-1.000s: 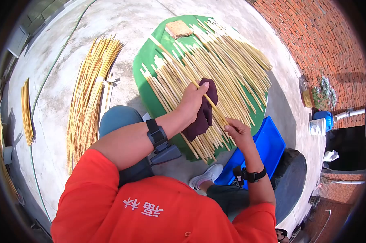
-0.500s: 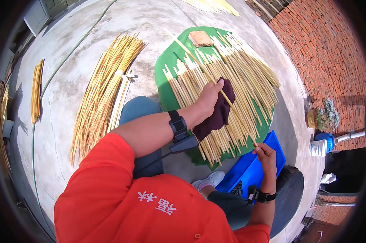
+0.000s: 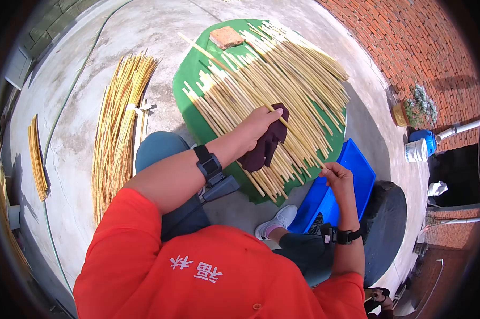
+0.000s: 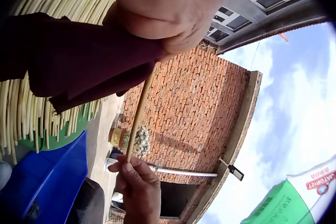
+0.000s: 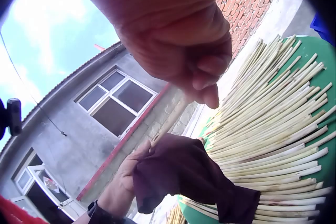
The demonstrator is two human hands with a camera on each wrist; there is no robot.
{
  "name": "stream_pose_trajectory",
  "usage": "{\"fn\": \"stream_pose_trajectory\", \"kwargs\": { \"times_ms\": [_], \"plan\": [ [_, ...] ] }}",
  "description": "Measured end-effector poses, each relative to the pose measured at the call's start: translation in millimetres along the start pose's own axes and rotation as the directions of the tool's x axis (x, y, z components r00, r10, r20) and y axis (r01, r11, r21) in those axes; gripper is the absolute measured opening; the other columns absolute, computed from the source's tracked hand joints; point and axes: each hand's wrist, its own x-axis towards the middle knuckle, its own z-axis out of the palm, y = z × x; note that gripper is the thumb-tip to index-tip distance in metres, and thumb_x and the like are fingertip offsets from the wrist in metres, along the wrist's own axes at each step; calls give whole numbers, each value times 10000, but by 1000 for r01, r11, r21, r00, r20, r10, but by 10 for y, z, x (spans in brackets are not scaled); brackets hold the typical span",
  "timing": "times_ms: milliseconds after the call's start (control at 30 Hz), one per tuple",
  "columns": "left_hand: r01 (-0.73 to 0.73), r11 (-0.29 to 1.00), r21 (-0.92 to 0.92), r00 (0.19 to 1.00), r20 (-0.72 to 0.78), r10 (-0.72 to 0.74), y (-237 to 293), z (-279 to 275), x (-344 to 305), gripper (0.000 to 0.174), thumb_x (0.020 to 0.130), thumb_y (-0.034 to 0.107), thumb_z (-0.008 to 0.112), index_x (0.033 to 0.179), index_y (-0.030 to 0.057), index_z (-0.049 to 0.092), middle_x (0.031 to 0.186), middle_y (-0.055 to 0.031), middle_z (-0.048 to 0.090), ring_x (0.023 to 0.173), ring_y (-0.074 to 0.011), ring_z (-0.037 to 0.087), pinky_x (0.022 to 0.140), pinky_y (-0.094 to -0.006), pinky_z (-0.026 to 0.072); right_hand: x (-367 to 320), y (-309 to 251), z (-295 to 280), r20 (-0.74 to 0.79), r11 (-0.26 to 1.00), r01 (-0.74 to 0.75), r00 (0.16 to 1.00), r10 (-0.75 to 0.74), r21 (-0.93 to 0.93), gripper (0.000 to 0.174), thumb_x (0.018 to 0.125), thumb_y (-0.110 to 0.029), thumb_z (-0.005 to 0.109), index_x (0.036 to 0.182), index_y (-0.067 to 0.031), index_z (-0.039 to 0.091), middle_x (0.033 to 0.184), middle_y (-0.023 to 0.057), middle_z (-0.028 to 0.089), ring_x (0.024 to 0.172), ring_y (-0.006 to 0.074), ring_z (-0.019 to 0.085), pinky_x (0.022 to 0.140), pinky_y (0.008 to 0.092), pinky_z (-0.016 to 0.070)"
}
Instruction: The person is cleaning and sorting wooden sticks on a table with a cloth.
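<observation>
My left hand [image 3: 258,123] grips a dark maroon cloth [image 3: 266,148] wrapped round one long pale stick [image 3: 226,69], over a heap of similar sticks [image 3: 298,80] on a green table [image 3: 189,69]. My right hand [image 3: 333,174] pinches the near end of the same stick just off the table's edge. In the left wrist view the stick [image 4: 139,113] comes out of the cloth [image 4: 79,61] down to the right hand [image 4: 137,187]. In the right wrist view the right hand [image 5: 178,40] fills the top, with the cloth [image 5: 184,171] below it.
A brick [image 3: 226,36] lies on the table's far end. A blue tray [image 3: 351,183] sits by my right knee. Bundles of yellow sticks [image 3: 118,122] lie on the concrete at left. A potted plant [image 3: 413,112] and buckets [image 3: 416,151] stand by the brick wall at right.
My right hand has drawn back from the cloth towards my body along the stick. The left hand has kept the cloth round the stick over the heap.
</observation>
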Motion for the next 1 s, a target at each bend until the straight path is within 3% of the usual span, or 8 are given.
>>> {"fn": "stream_pose_trajectory", "kwargs": {
  "times_ms": [100, 300, 500, 567, 667, 767, 833, 1000],
  "plan": [
    [51, 928, 370, 901, 383, -202, -188, 42, -42, 297, 865, 263, 545, 972, -15, 549, 841, -35, 586, 761, -101, 545, 663, -251, 449, 212, 28, 64, -18, 1000, -20, 1000, 20, -12, 83, 785, -61, 600, 843, -13, 635, 658, 0, 602, 512, 43, 457, 455, 196, 373],
    [-184, 897, 402, 496, 826, -268, -156, 190, -274, 291, 855, 262, 554, 995, 7, 565, 849, 4, 554, 806, -72, 481, 741, -231, 400, 949, 868, 112, 12, 994, -12, 1000, 14, -109, 84, 768, -94, 607, 790, -14, 619, 629, 21, 599, 502, 73, 510, 474, 216, 418],
    [-186, 907, 378, 552, 804, -222, -75, 292, -255, 289, 871, 259, 528, 966, -13, 548, 843, -13, 542, 783, -79, 467, 727, -247, 404, 1326, 1439, 260, 41, 822, -103, 988, 151, -560, 196, 709, -214, 643, 741, -24, 608, 661, 134, 607, 623, 242, 633, 570, 350, 490],
    [-128, 913, 388, 565, 785, -255, -121, 297, -251, 290, 871, 258, 527, 968, -15, 547, 844, -16, 543, 786, -79, 468, 723, -249, 407, 1379, 1546, 320, 169, 514, 169, 984, -47, -841, 289, 720, -289, 666, 794, -13, 617, 671, 134, 618, 676, 273, 627, 595, 382, 492],
    [-84, 882, 463, 666, 685, -296, -128, 241, -232, 278, 881, 229, 513, 1016, -12, 544, 884, -18, 563, 828, -77, 500, 733, -231, 424, 1497, 1290, 333, 144, 429, 108, 988, 52, -897, 318, 725, -342, 650, 793, -32, 631, 731, 136, 629, 759, 319, 608, 659, 424, 486],
    [-10, 908, 419, 691, 659, -297, -127, 183, -221, 275, 878, 226, 502, 995, -19, 547, 836, -47, 550, 770, -99, 486, 669, -257, 417, 1853, 988, 324, -56, 580, -53, 998, 12, -813, 335, 761, -352, 613, 882, -40, 625, 876, 151, 623, 859, 304, 591, 735, 416, 474],
    [76, 900, 430, 688, 630, -359, -93, 143, -200, 271, 884, 209, 496, 1033, -13, 543, 853, -39, 560, 774, -86, 497, 676, -241, 426, 2221, 1066, 313, -59, 678, 84, 981, -185, -730, 441, 796, -386, 571, 1068, -39, 564, 1098, 195, 547, 1018, 326, 527, 838, 407, 440],
    [266, 934, 239, 779, 518, -355, 52, 29, -77, 225, 894, 179, 493, 1018, -2, 543, 875, -17, 574, 786, -73, 533, 696, -217, 446, 3129, 1001, 609, -48, 614, 112, 970, -239, -782, 625, 842, -460, 476, 1301, -60, 330, 1353, 202, 304, 1259, 345, 277, 987, 478, 282]
  ]
}}
